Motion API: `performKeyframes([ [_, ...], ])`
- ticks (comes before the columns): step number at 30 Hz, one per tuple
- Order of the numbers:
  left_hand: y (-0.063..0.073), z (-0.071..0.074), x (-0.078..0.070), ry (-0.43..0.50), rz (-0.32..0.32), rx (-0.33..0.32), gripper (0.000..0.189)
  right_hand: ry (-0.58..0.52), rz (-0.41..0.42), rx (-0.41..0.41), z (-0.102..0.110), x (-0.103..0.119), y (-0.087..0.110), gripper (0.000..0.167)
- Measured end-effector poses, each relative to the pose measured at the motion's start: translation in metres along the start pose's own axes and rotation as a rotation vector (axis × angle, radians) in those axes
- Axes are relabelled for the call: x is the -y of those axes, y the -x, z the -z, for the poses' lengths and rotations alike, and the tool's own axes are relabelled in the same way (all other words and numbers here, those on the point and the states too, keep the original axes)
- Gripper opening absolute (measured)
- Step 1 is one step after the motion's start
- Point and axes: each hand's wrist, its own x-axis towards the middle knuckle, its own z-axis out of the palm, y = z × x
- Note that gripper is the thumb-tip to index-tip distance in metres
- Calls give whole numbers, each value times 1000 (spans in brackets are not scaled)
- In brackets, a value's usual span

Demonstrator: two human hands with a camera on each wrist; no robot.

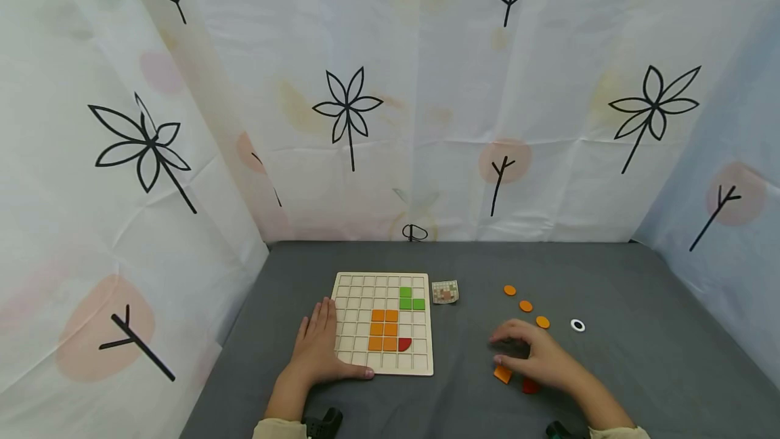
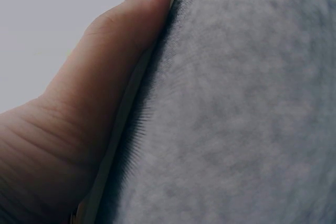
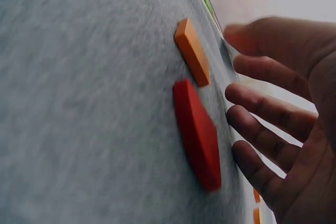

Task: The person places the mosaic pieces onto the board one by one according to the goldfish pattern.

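My left hand (image 1: 318,347) lies against the lower left corner of a pale wooden grid board (image 1: 353,358), fingers straight along its left side. The thumb (image 2: 121,30) touches the front edge. On the board sit several orange squares (image 1: 378,329), green squares (image 1: 405,303) and a red quarter-round piece (image 1: 405,344). Over the cloth to the right, my right hand (image 1: 539,354) hovers with fingers apart and slightly bent, holding nothing. Nearest to it are a loose orange square (image 3: 193,53) and a red piece (image 3: 197,135), the latter partly covered by the hand in the head view.
A small patterned card (image 1: 445,292) lies beside the board's right edge. Farther right, three orange discs (image 1: 526,306) form a slanted row, with a white ring (image 1: 577,325) with a dark rim nearby. Grey cloth (image 1: 463,256) covers the table, and printed curtains (image 1: 414,175) enclose it.
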Motion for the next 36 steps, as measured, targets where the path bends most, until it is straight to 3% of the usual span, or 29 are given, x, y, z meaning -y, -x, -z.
performKeyframes([
  [7,0,-1,2,15,-7,-20,173,52,51,-11,-2,-4,12,26],
  [18,1,0,1,14,-6,-21,173,-31,-65,81,2,-4,19,20],
  [30,1,-1,1,3,6,-1,172,-52,-74,118,2,-1,21,27],
  [36,1,0,0,-8,16,8,171,-39,-58,94,1,-2,20,27],
])
